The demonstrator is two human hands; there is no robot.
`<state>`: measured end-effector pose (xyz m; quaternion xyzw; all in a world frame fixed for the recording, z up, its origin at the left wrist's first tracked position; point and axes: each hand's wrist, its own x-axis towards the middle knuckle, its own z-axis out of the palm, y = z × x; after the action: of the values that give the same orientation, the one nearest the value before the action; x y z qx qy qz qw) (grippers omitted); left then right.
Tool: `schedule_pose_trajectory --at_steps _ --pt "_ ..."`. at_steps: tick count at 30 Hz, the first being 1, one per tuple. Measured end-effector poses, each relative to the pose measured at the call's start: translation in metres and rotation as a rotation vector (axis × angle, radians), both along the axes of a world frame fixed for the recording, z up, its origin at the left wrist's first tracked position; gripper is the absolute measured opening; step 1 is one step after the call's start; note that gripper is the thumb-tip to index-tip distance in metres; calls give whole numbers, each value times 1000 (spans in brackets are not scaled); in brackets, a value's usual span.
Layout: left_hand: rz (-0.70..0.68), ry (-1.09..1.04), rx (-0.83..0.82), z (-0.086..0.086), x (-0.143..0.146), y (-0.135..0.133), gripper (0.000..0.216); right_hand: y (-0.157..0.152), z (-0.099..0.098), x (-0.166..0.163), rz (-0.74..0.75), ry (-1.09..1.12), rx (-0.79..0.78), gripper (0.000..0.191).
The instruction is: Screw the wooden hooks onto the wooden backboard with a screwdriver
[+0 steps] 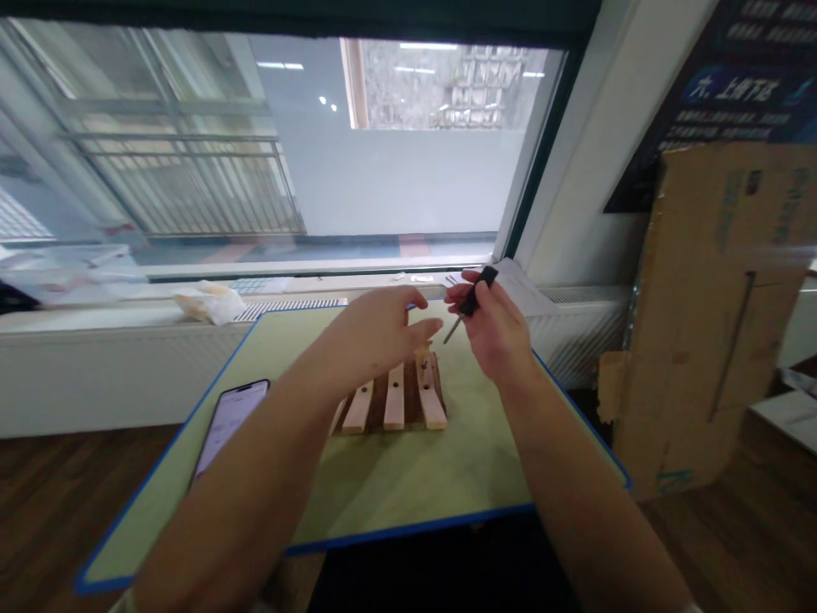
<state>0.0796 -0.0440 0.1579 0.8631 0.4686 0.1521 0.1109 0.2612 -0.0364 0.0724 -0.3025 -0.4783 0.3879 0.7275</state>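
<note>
In the head view my right hand (501,332) grips a screwdriver (478,291) by its black handle, its thin metal shaft pointing down and to the left. My left hand (379,328) reaches across the table with thumb and fingers apart, holding nothing that I can see. Below it lies a dark brown wooden board (414,404) bearing several pale wooden slats (395,400), each with a dark round spot that could be a hole or a screw head. The left hand and forearm hide the board's far and left parts. The screwdriver's tip is apart from the wood.
A phone (230,417) lies on the left of the yellow-green table (414,485), which has a blue edge. Beyond it are a radiator and windowsill with a crumpled bag (210,302) and papers (520,285). A large cardboard box (721,323) stands at the right.
</note>
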Motion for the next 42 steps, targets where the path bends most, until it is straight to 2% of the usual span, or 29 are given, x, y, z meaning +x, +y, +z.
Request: schedule_pose_trajectory --at_steps 4,8,11,16,23,28,42 --pt "13 52 35 -8 29 7 45 6 -15 -8 -232 -282 113 26" --pt "-60 77 59 -30 39 13 36 10 -41 -4 -145 -181 16 26" --pt "-80 149 81 -42 40 17 33 10 -49 -1 -133 -221 -18 30" --pt "-33 237 97 -46 41 25 33 11 -51 -2 -177 -399 -7 24" --pt "-29 284 110 -46 44 22 33 9 -46 -3 -259 -487 75 15" --pt "-34 288 122 -47 46 21 34 9 -48 -1 -280 -515 145 14" --pt "-48 305 121 -46 46 21 35 12 -50 -1 -278 -513 148 13"
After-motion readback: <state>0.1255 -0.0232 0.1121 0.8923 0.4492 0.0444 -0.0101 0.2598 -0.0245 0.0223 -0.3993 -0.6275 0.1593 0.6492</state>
